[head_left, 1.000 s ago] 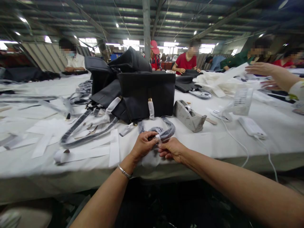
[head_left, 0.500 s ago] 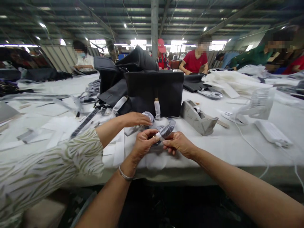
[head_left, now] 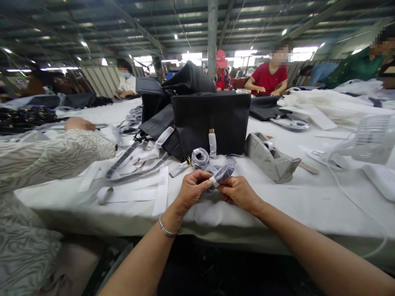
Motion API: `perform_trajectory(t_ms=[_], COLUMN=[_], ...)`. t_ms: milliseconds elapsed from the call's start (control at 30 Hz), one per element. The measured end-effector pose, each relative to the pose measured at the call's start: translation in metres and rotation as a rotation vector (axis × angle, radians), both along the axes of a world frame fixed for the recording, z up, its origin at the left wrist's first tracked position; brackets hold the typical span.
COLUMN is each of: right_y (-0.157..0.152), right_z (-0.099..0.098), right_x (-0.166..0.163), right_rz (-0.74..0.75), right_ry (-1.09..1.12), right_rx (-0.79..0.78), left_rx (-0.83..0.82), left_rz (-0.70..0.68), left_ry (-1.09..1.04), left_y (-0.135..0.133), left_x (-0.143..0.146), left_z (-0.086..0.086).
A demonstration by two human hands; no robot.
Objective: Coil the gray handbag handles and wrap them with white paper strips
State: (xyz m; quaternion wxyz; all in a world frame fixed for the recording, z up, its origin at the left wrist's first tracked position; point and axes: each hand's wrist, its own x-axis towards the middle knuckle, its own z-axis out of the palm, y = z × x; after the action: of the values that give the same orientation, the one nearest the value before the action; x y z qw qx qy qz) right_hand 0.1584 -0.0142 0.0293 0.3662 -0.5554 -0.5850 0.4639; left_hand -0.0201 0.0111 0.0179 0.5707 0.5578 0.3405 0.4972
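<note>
My left hand (head_left: 191,192) and my right hand (head_left: 240,192) meet at the table's near edge, both pinched on a foam-wrapped dark bag handle (head_left: 222,172). A small white strip sits between the fingertips of the two hands. The handle arcs back toward a black handbag (head_left: 210,121) standing upright just behind it, with a white-wrapped tab and gold clasp on its front. A silver bangle circles my left wrist.
A grey tape dispenser (head_left: 269,157) sits right of the bag. White paper strips (head_left: 132,189) and wrapped straps lie left. A co-worker's patterned sleeve (head_left: 52,154) reaches across the left side. A white fan (head_left: 367,137) and cable lie right. Several people work at the far side.
The co-worker's hand that touched the wrapped handle has pulled back to the far left. My hands keep their pinch on the handle, and the view has shifted left.
</note>
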Motion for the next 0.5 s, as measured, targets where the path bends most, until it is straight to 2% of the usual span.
perform_trajectory(t_ms=[133, 233, 367, 500], right_y=[0.007, 0.015, 0.023, 0.022], right_z=[-0.005, -0.009, -0.014, -0.014], right_x=[0.008, 0.017, 0.023, 0.018], right_rz=[0.059, 0.116, 0.120, 0.134], right_ry=[-0.258, -0.371, -0.398, -0.163], right_rx=[0.342, 0.454, 0.444, 0.295], left_rx=[0.010, 0.024, 0.080, 0.155], left_rz=[-0.003, -0.013, -0.021, -0.024], left_ry=[0.014, 0.022, 0.097, 0.170], left_y=[-0.001, 0.000, 0.001, 0.002], left_x=[0.000, 0.000, 0.000, 0.001], left_z=[0.001, -0.001, -0.003, -0.004])
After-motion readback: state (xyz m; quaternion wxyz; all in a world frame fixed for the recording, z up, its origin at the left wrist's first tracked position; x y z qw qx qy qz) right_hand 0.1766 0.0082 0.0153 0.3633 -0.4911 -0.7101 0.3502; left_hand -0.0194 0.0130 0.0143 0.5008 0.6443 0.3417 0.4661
